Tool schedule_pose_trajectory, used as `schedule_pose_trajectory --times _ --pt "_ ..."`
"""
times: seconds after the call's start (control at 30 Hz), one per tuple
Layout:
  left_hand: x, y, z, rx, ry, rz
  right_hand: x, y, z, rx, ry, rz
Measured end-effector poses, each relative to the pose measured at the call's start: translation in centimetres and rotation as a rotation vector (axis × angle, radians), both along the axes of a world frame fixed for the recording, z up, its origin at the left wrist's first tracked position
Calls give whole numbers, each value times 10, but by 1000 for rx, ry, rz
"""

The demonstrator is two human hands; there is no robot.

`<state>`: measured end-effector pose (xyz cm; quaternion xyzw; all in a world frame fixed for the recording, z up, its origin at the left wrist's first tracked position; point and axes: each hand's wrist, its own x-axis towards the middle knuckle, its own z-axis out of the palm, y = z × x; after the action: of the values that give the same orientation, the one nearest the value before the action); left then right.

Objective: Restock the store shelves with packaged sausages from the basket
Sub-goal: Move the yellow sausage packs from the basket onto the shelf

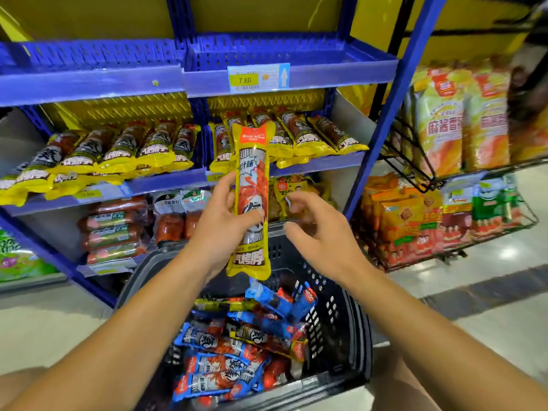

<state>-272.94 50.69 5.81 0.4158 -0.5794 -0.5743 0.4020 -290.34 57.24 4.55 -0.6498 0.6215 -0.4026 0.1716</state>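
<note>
A person's left hand [221,221] grips a long, glossy yellow-edged sausage pack [251,200] upright at the centre of the frame, thumb across its front and fingers curled behind. The right hand [314,232] hovers just beside the pack with fingers loosely spread, holding nothing and not touching it. The pack is a slim, sealed plastic sleeve with crimped flat ends, printed in red, grey and black.

Below the hands, a black plastic basket [335,315] with slotted walls sits in the lower centre, heaped with shiny blue-wrapped sausage packs [213,363] and a few yellow ones lying at mixed angles.

Behind, the blue perforated plastic shelving [89,84] fills the upper half. Its middle shelf [166,180] carries rows of matching yellow sausage packs [118,149] leaning forward over the front lip, in two bays split by a blue upright. The top shelf bears a yellow price tag [244,80] on its front rail. Lower left hold red sausages in clear wrap [114,229].

At right, a black wire rack [415,161] holds crinkled orange and yellow snack bags [439,123], set close against the blue shelf's slanted post. Pale glossy floor [489,292] shows at right.
</note>
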Motion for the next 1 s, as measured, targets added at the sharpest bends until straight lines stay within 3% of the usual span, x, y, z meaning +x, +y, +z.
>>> schedule_pose_trajectory --times 0.1,0.2,0.47,0.53,0.67,0.73,0.87,1.0 --pt "-22 2 6 51 129 -17 13 21 -11 42 -131 13" --pt "-42 6 10 34 141 -49 13 34 -14 39 -320 -26" --pt "-76 13 15 -20 82 -126 -6 40 -17 23 -396 -101" --pt "-75 10 19 -143 -62 -119 -19 41 -19 13 -423 -145" --pt "-61 -14 26 -607 -557 -25 -56 36 -15 28 -380 -246" --pt "-58 -26 31 -745 -733 -23 -76 26 -8 55 -386 -262" --pt "-58 -43 42 -905 -893 -51 -107 -9 12 143 -369 -285" --pt "-62 -55 49 -950 -935 -52 -122 -54 28 178 -323 -364"
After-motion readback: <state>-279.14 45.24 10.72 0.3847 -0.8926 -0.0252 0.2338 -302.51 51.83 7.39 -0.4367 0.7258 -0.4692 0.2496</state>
